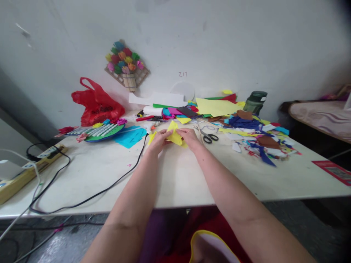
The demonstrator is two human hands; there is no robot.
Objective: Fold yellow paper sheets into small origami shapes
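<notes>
Between my two hands is a piece of yellow paper (174,136), creased and pointed at the top, held over the middle of the white table. My left hand (159,140) pinches its left side, fingers closed on it. On the other edge, my right hand (188,137) grips the paper between thumb and fingers. More yellow paper shows just left of my left hand. Black-handled scissors (210,137) lie right of my right hand. A blue paper sheet (131,137) rests to the left. The fingertips behind the yellow paper are partly hidden.
Paper scraps (268,142) pile up on the right, near a green bottle (255,103). Coloured sheets (216,107) lie along the wall. A red plastic bag (100,106), a green disc (105,133) with paper flowers, a black cable (105,190) and a power strip (35,168) occupy the left.
</notes>
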